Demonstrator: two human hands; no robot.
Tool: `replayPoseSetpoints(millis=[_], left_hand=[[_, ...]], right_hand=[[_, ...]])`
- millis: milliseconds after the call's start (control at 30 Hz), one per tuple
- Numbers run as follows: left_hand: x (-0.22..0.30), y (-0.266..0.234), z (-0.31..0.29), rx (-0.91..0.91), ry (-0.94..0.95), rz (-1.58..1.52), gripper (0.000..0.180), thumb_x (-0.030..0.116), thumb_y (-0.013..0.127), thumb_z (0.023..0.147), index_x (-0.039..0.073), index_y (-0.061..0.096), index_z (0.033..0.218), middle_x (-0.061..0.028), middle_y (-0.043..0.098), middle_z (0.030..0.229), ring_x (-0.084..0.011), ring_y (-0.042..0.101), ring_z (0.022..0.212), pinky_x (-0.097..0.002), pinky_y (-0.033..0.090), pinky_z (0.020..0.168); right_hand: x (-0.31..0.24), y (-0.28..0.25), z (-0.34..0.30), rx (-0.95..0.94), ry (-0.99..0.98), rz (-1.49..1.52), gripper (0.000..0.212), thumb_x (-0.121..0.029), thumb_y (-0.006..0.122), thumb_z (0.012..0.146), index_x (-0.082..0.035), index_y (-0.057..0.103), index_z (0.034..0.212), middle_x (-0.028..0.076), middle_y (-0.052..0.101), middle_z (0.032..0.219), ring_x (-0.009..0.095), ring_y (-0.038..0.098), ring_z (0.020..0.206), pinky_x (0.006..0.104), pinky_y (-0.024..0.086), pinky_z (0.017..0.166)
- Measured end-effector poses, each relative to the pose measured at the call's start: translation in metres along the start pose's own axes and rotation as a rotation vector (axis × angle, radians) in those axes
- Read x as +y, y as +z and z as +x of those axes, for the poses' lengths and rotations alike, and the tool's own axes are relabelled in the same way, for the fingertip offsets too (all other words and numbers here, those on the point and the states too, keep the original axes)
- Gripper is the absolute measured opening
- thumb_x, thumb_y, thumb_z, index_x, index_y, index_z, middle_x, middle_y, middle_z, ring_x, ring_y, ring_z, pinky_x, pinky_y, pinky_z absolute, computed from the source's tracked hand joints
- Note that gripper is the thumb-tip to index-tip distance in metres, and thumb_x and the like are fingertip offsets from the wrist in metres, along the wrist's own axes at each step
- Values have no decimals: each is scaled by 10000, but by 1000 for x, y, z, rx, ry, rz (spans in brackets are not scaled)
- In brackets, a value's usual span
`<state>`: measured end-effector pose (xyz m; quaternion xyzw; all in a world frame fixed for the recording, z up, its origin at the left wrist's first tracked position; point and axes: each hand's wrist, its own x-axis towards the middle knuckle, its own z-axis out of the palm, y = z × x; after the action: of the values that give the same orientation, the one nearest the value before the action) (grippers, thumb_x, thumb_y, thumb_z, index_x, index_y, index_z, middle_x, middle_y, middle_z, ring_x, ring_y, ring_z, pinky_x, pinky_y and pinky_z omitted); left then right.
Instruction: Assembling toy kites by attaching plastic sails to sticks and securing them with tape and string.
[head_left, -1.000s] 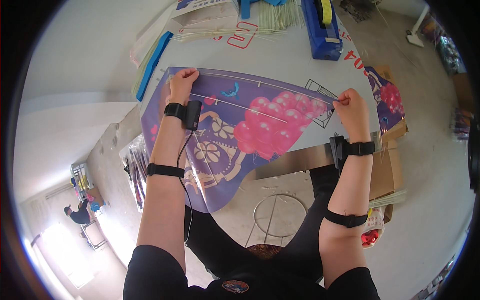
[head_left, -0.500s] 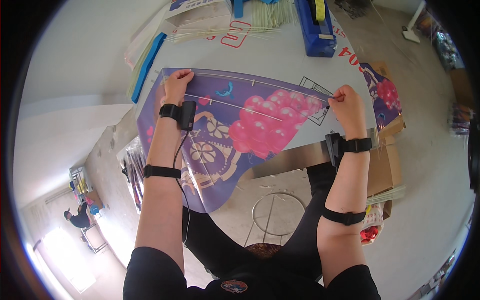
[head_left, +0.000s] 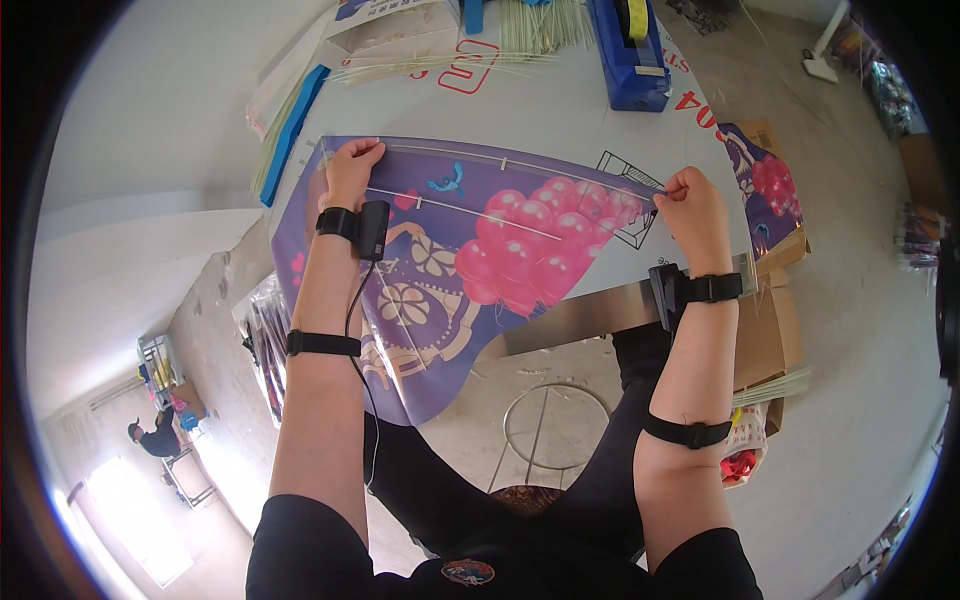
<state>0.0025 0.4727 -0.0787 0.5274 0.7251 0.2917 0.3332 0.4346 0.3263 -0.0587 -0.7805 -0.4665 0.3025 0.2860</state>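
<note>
A purple printed kite (head_left: 415,375) with pink balloons and a pale patterned figure lies over the near part of the table. Thin white rods (head_left: 470,215) run across it, held by small pale tabs. At the kite's upper left corner, my left hand (head_left: 350,175) is closed, thumb and fingers pinching near the top edge. My right hand (head_left: 697,208) is closed in a pinch on the narrow right tip. The top edge runs fairly straight between both hands. The kite's lower left part hangs past the table's near edge. My fingers partly cover both gripped spots.
A blue tape dispenser (head_left: 630,75) stands at the back right of the table (head_left: 470,115). Bundles of thin pale rods (head_left: 545,28) lie at the back, with a blue strip (head_left: 293,135) on the left. Cardboard boxes (head_left: 768,330) stand at right; a round-framed stool (head_left: 557,390) is below.
</note>
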Motion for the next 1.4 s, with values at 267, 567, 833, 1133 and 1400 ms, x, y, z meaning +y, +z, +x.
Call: replayPoseSetpoints(millis=[267,567,833,1133,1400], left_hand=[[-6,0,3,6,32,13,239,175,744,773,36,685,958,-23,667,873,-99,594,817,-218,459,759],[-15,2,9,17,49,-44,232,178,744,774,32,688,945,-19,669,854,-96,596,795,-219,464,745],[-18,3,12,12,43,-21,236,184,743,773,32,690,946,-25,673,848,-100,601,785,-224,468,736],[-14,3,8,34,84,48,238,196,741,772,32,695,938,-28,674,834,-105,604,775,-229,470,725],[-14,3,9,38,70,20,230,193,745,771,34,694,928,-20,670,831,-96,597,775,-223,465,724]], right_hand=[[-2,-1,-1,25,-19,-27,186,-59,719,699,-14,570,802,112,627,719,282,618,703,361,479,639],[-3,0,-2,41,-36,-38,189,-48,722,697,-14,564,794,118,624,715,291,617,706,362,478,639],[-2,2,-2,38,-63,-58,180,-44,716,703,-11,564,794,123,627,705,294,623,693,363,479,626],[-3,1,-1,18,-32,-40,180,-51,716,700,-9,568,794,116,630,698,270,625,673,353,480,619],[-3,0,-1,9,-25,-55,182,-57,717,701,-7,570,796,114,632,704,265,626,677,349,480,620]])
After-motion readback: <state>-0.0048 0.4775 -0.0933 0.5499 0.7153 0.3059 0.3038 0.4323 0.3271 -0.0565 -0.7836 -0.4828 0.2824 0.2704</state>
